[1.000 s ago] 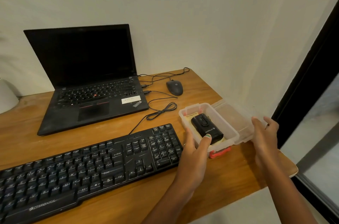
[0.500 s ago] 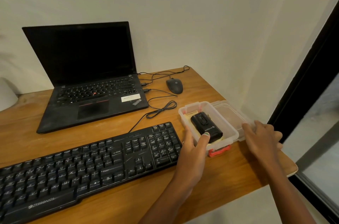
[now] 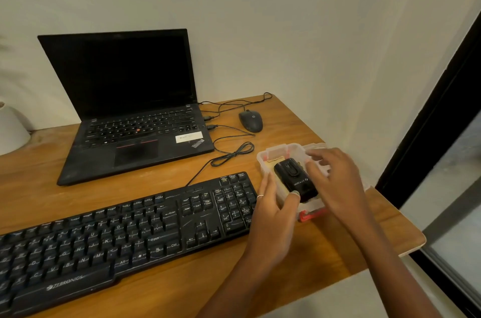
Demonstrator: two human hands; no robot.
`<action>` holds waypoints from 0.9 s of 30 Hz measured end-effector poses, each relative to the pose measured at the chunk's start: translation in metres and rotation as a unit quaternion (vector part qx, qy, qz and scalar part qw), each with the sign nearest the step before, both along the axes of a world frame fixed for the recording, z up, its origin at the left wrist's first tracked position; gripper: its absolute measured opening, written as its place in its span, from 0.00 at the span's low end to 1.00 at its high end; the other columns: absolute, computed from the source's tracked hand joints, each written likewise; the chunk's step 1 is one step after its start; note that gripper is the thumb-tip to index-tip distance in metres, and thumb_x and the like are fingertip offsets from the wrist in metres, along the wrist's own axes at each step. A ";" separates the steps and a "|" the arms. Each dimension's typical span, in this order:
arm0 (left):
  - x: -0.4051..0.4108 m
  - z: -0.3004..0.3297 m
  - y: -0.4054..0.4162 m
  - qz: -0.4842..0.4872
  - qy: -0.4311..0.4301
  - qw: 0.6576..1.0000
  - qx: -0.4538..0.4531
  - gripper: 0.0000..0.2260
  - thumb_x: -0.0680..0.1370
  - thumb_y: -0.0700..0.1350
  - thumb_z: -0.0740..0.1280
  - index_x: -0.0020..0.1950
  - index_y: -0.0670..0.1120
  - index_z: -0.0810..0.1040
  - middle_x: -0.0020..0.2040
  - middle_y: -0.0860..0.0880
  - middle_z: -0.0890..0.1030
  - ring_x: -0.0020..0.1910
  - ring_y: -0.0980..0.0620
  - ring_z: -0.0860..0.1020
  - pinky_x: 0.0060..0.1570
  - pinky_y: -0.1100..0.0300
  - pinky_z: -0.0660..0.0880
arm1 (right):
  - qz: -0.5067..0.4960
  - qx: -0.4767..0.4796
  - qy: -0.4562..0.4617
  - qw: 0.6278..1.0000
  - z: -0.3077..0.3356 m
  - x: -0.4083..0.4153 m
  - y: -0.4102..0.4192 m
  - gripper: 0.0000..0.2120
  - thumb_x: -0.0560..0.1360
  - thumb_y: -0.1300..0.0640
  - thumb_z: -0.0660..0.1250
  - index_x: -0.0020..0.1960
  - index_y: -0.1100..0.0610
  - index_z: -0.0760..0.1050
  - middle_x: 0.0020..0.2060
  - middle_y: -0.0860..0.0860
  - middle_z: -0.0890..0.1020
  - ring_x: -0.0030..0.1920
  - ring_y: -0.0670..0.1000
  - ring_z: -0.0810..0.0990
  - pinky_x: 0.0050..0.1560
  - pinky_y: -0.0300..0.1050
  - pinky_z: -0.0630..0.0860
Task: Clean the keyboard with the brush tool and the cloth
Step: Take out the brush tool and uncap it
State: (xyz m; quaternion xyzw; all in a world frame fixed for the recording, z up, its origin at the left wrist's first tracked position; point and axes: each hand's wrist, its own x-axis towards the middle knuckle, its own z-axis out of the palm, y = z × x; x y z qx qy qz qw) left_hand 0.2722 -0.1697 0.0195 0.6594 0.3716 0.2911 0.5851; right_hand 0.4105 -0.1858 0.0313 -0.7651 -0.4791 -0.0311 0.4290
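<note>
On a wooden bench (image 3: 161,291), the left grip (image 3: 273,216) clasps a clear box (image 3: 270,155) holding a black tool (image 3: 294,179). The right grip (image 3: 335,179) hovers above it, fingers spread. The keyboard (image 3: 125,234) lies just left.

Under the right hand (image 3: 335,182) a black device (image 3: 292,178) lies in a clear box (image 3: 270,153), its clasp (image 3: 311,215) red; beneath seems yellow.
</note>
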 end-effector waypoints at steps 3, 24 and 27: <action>-0.004 0.000 -0.001 -0.007 0.068 0.993 0.099 0.28 0.82 0.48 0.59 0.79 0.51 0.50 0.78 0.61 0.48 0.75 0.63 0.50 0.73 0.62 0.56 | 0.029 -0.097 -0.026 0.995 -0.004 -0.009 0.016 0.16 0.76 0.50 0.63 0.62 0.54 0.74 0.55 0.50 0.78 0.54 0.50 0.75 0.53 0.49 0.75; -0.034 0.021 0.015 0.040 -0.123 0.991 0.017 0.13 0.83 0.47 0.58 0.67 0.58 0.69 0.59 0.64 0.77 0.58 0.71 0.74 0.58 0.72 0.71 | 0.085 0.085 0.076 0.990 0.027 -0.069 0.006 0.30 0.69 0.54 0.73 0.68 0.49 0.68 0.53 0.40 0.75 0.54 0.39 0.74 0.51 0.31 0.70; -0.050 0.028 0.032 0.041 -0.146 0.988 -0.036 0.12 0.83 0.49 0.56 0.60 0.53 0.78 0.52 0.55 0.84 0.52 0.62 0.81 0.54 0.63 0.76 | 0.131 0.103 0.118 0.979 0.028 -0.102 0.011 0.30 0.68 0.53 0.72 0.68 0.44 0.67 0.52 0.35 0.73 0.55 0.34 0.71 0.50 0.26 0.70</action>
